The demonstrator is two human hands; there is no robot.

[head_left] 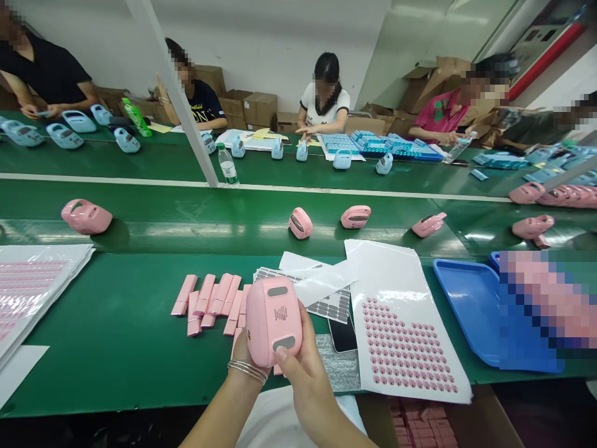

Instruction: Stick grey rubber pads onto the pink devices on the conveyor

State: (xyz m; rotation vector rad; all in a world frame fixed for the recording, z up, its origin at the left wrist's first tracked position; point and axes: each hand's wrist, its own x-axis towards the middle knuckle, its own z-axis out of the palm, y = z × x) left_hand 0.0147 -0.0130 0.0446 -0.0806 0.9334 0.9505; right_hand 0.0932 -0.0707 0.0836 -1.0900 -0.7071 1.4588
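Both hands are full here! We have the pink device (273, 314) up in front of us, above the green table (116, 348), its underside facing us: one grey patch (278, 290) high, another low, small dark print near the middle. Our left hand (240, 348) grips it from the left, most of its fingers hidden behind the shell, silver bangles (248, 370) round that wrist. Our right hand (308, 364) is wrapped about the other side, and look, its thumb sits right at the lower patch!

Left of the device we spot pink strips (205, 302) in a loose heap. Over to the right, sheets of grey stickers (333, 306) lie overlapped by white paper, a dark phone (344, 337) just beside them. Further right comes the sheet of round pink stickers (392, 274), then a blue tray (461, 298).

Beyond, more pink devices (356, 216) stand along a shiny green strip (209, 230). And across from us, a person in a white top (332, 109) has both hands near a small blue device (302, 151).
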